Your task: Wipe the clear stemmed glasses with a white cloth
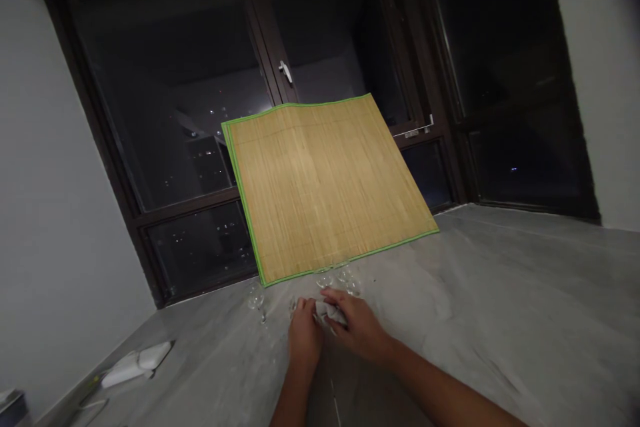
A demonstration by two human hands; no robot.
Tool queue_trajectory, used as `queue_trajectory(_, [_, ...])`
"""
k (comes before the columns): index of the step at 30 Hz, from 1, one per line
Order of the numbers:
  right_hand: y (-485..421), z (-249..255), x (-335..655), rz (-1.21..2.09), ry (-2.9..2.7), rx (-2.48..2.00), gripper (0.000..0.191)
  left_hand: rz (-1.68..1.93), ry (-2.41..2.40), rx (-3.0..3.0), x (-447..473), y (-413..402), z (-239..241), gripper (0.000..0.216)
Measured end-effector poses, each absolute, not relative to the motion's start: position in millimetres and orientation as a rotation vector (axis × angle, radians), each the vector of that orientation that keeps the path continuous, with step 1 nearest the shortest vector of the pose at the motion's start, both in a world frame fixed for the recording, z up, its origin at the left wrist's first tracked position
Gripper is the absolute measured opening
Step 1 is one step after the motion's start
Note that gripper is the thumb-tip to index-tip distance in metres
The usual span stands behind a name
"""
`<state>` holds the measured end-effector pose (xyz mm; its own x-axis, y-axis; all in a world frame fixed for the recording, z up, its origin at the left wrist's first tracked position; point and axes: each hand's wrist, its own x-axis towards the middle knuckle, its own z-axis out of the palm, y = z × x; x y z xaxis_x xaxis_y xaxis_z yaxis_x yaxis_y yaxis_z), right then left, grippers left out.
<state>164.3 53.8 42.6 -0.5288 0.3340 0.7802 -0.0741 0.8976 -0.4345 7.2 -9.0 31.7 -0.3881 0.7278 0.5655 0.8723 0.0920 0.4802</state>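
Note:
My right hand (357, 324) has its fingers closed on a white crumpled cloth (329, 312), which could also be paper. Right beside it, my left hand (306, 330) is closed with its fingertips against the cloth's left end. A bit of clear glass seems to show at the left fingers, but what this hand grips is mostly hidden. Just beyond the hands stand clear stemmed glasses, one in the middle (324, 278) and one a little to the right (349, 278). Another stemmed glass (256, 298) is off to the left, apart from my hands.
A bamboo mat (325, 180) with green edging leans against the dark window behind the glasses. The surface is a grey marbled ledge (430, 327). At the lower left lie a white device (137, 364) with a cord and a dark container (14, 407).

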Motion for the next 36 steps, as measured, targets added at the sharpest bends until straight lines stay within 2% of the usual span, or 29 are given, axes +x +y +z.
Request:
queue_trajectory(3, [53, 44, 165, 0.491, -2.216, -0.177, 0.047, -1.203, -2.091, -1.789, 12, -9, 30, 0.033])
queue_trajectory(5, [57, 46, 166, 0.461, -2.243, -0.272, 0.047, -1.209, -2.046, -1.807, 13, -10, 29, 0.027])
queue_trajectory(11, [72, 47, 168, 0.500, -2.030, -0.458, 0.046, -1.373, -1.982, -1.620, 1, -7, 24, 0.029])
queue_trajectory(16, [68, 38, 161, 0.666, -1.943, -0.479, 0.049, -1.627, -2.003, -1.371, -8, -4, 22, 0.024])
queue_trajectory(22, [64, 33, 157, 0.933, -1.908, -0.395, 0.051, -1.499, -2.048, -1.431, -4, -3, 23, 0.029])
queue_trajectory(25, [64, 32, 158, 1.110, -1.901, -0.309, 0.058, -1.457, -2.110, -1.398, -4, -5, 24, 0.031])
queue_trajectory(31, [60, 28, 157, 1.375, -1.914, -0.164, 0.089, -1.482, -2.103, -1.484, -11, -5, 21, 0.034])
queue_trajectory(36, [59, 29, 158, 1.474, -1.909, -0.069, 0.090, -1.509, -2.072, -1.624, -8, 2, 16, 0.029])
